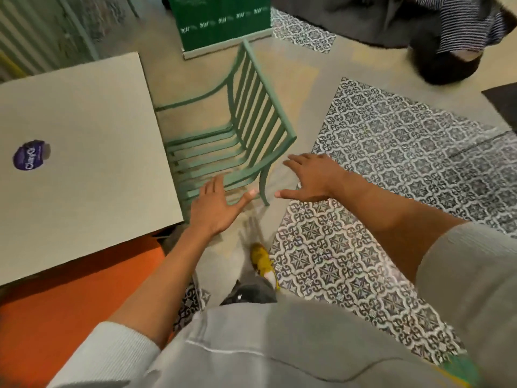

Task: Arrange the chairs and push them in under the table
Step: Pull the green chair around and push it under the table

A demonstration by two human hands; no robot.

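A pale green slatted metal chair (246, 119) with armrests stands at the right side of a square beige table (84, 152), its seat partly under the table's edge and its backrest away from the table. My left hand (215, 205) hovers open, fingers spread, over the chair's near armrest and seat edge. My right hand (310, 177) is open too, just right of the chair's near back corner, apart from it. Neither hand holds anything.
A purple round sticker (29, 155) lies on the table. A green box (221, 21) stands beyond the chair. Patterned tile patches (405, 152) cover the floor on the right, an orange floor area (56, 298) sits near left. My yellow shoe (261, 260) is below the chair.
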